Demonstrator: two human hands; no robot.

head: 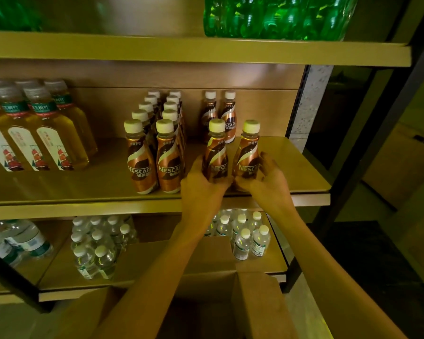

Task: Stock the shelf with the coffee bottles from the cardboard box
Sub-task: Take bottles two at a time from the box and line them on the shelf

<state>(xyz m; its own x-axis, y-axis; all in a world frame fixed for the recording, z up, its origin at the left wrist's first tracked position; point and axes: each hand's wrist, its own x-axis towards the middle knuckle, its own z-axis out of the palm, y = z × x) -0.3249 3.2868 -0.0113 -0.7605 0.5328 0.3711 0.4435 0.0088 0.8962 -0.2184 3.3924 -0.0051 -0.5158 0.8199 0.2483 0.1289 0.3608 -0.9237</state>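
Far left on the middle shelf (83, 189), tea bottles (56, 133) with yellow liquid stand packed together; five caps show, and the group is cut off at the frame edge. Moving right, two files of coffee bottles (154, 143) run front to back, five caps in each, the rear ones mostly hidden behind the front pair. Next, the left hand (201, 187) is wrapped around the lower body of a coffee bottle (215, 152), fingers covering part of its label. Just beside it, the right hand (267, 182) grips a second coffee bottle (247, 155) the same way. Both bottles are upright at the shelf's front edge, nearly touching; whether their bases rest on the board is hidden by the hands. Behind them, two more bottles (219, 113) stand at the back, partly blocked from view.

Above, a wrapped pack of green bottles (274, 18) sits blurred, too hazy to count. Below, clusters of water bottles (98, 245) sit on the lower shelf, some behind the forearms. At the bottom, the cardboard box (255, 304) is open, its inside dark and cut off by the frame.
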